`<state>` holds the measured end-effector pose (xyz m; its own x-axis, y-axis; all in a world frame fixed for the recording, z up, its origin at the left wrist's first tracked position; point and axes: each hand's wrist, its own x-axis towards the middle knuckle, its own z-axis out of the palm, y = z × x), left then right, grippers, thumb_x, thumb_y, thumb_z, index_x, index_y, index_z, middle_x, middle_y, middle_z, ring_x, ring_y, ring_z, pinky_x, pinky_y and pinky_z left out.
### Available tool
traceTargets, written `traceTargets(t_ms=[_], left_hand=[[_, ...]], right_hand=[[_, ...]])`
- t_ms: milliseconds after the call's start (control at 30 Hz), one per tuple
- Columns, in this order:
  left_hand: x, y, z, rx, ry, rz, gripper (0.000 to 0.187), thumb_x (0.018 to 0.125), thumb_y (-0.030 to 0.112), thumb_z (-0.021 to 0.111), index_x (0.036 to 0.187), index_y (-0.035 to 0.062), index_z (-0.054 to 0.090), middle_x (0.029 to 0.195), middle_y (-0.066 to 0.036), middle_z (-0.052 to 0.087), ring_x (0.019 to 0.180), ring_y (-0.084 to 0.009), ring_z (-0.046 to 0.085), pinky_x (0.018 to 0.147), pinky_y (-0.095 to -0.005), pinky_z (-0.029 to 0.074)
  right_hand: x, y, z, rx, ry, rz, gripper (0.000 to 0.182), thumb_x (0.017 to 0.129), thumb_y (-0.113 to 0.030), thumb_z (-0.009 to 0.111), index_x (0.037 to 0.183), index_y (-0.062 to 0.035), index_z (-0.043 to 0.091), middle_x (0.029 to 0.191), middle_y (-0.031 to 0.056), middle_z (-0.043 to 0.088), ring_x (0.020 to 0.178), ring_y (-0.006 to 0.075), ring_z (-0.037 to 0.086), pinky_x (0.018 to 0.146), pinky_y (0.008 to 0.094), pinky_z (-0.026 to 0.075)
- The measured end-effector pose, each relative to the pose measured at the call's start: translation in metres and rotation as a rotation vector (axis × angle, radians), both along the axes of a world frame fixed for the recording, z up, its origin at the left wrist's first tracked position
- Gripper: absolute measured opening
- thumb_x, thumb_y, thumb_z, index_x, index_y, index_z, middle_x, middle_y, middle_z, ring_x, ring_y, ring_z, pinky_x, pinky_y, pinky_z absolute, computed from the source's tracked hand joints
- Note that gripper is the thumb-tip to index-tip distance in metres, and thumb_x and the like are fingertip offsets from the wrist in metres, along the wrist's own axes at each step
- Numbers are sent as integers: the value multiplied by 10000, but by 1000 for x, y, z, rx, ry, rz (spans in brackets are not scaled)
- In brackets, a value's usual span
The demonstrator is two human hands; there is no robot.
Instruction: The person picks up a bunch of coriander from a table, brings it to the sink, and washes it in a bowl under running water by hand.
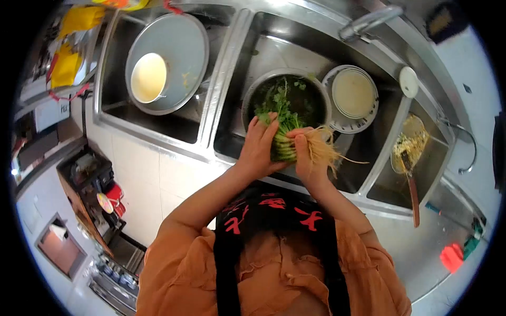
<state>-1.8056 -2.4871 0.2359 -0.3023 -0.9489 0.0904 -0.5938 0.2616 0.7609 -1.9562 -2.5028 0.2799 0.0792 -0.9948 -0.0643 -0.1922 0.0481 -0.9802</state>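
Note:
A bunch of cilantro (285,126) with long pale roots (319,145) is held between my two hands over the near side of the middle sink. My left hand (259,145) wraps round the stems from the left. On the right, my right hand (305,155) grips the stems by the roots, thumb on top. The leafy end reaches over a round metal pot (247,110) that holds dark water and some loose leaves. Beside the pot, to the right, sits a stack of bowls or plates (354,95) with cloudy liquid in the top one.
In the left sink lies a large grey basin (182,52) with a cream-coloured bowl (149,79) in it. A faucet (371,23) reaches over the middle sink's far edge. The small right sink holds food scraps (414,139) and a wooden-handled tool (412,195).

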Motion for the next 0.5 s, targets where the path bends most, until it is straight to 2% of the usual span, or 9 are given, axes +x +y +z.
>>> traceTargets(t_ms=[67, 100, 167, 233, 300, 400, 433, 500], left_hand=[[-1, 1, 12, -97, 82, -8, 911, 592, 298, 804, 1311, 27, 314, 1297, -256, 380, 1241, -411, 351, 1025, -546, 258], [-5, -1, 9, -43, 89, -18, 943, 591, 312, 808, 1342, 45, 304, 1320, -264, 359, 1233, -429, 351, 1014, -546, 277], [-15, -14, -12, 39, -143, 4, 976, 600, 327, 804, 1373, 56, 274, 1344, -267, 332, 1242, -432, 336, 1024, -542, 264], [-23, -27, -52, 109, -374, 7, 1013, 636, 390, 781, 1417, 75, 218, 1388, -258, 279, 1269, -422, 300, 1047, -532, 232], [-32, -41, -87, 270, -544, -4, 1003, 667, 412, 760, 1421, 59, 199, 1400, -256, 257, 1286, -414, 278, 1062, -518, 214], [-41, -58, -123, 447, -718, -53, 946, 726, 432, 705, 1427, 60, 191, 1416, -239, 249, 1304, -399, 262, 1073, -507, 203], [-43, -60, -133, 496, -764, -77, 920, 747, 437, 684, 1429, 64, 192, 1420, -231, 251, 1308, -393, 260, 1074, -504, 203], [-46, -62, -151, 661, -848, -182, 838, 758, 437, 670, 1407, 88, 271, 1436, -200, 247, 1304, -379, 274, 1065, -489, 229]], right_hand=[[-7, -1, 9, 128, -38, -74, 218, 947, -179, 464, 915, -17, 606, 833, 52, 594, 751, 141, 531, 681, 268, 422], [-9, -7, 1, 183, -47, -124, 223, 948, -185, 464, 917, -17, 607, 839, 44, 596, 756, 133, 531, 685, 266, 423], [-16, -26, -36, 283, -25, -182, 235, 947, -201, 467, 921, -18, 613, 855, 35, 606, 777, 132, 545, 712, 268, 432], [-13, -38, -107, 247, -5, -292, 242, 944, -209, 474, 922, -13, 616, 848, 42, 613, 788, 145, 562, 721, 284, 438], [-10, -44, -169, 174, 110, -307, 256, 943, -205, 469, 934, 5, 614, 868, 101, 631, 814, 222, 591, 732, 314, 446], [-10, -52, -219, 112, 308, -344, 257, 936, -197, 472, 953, 20, 610, 918, 184, 630, 841, 316, 601, 733, 352, 460], [-11, -53, -228, 331, 418, -337, 230, 909, -167, 490, 960, 25, 606, 923, 242, 609, 832, 390, 583, 720, 409, 467], [-14, -47, -242, 460, 597, -234, 198, 890, -142, 496, 948, 17, 599, 871, 232, 608, 793, 396, 579, 687, 411, 466]])
